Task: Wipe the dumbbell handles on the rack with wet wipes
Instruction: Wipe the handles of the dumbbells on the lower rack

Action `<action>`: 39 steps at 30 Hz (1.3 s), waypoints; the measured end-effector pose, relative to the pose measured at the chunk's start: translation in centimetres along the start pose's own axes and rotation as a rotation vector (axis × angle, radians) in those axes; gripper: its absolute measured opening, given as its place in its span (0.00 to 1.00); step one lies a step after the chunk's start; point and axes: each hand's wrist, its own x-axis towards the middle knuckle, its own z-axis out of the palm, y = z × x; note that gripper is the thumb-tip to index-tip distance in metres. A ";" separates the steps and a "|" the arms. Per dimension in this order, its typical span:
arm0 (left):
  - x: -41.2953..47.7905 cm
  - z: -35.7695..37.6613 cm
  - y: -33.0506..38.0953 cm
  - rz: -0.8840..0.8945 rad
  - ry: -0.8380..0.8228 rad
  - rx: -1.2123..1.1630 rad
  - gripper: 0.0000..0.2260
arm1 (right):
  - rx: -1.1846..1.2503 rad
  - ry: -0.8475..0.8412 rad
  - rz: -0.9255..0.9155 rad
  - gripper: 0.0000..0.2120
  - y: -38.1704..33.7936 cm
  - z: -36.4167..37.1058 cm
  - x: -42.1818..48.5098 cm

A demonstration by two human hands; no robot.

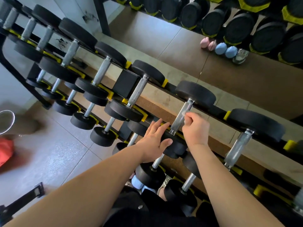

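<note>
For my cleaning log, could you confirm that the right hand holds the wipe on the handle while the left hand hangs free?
Not quite: the head view shows the left hand resting flat on that dumbbell's near weight head. The right hand does hold the wipe on the handle.

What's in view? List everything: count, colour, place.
dumbbells: many, black heads, silver bars, across the rack tiers
rack: one, black with yellow cradles, diagonal through the middle
wet wipe: one, whitish, against a handle, centre right
small weights: two pink, two blue heads, top right
red item: one, blurred, left edge
left grip: open, flat on a black dumbbell head
right grip: pinching the wet wipe
</note>
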 end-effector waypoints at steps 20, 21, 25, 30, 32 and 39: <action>-0.8 -0.1 0.9 -0.034 0.012 0.041 0.33 | -0.298 -0.321 -0.361 0.11 0.9 -0.7 0.4; -0.8 -0.2 1.0 -0.040 0.009 0.058 0.34 | -0.287 -0.381 -0.372 0.10 1.3 -0.8 0.2; -0.7 -0.4 2.5 -0.144 0.040 0.087 0.35 | -0.288 -0.626 -0.366 0.10 2.6 -1.6 0.8; -0.2 1.3 3.7 -0.214 0.106 0.016 0.44 | -0.073 -0.092 -0.254 0.11 1.4 -3.1 1.7; -0.1 1.3 3.7 -0.216 0.116 0.035 0.44 | -0.045 -0.048 -0.217 0.13 0.7 -2.0 2.0; -0.2 0.7 3.5 -0.194 0.076 0.048 0.44 | -0.104 -0.108 -0.208 0.13 0.3 -0.6 1.7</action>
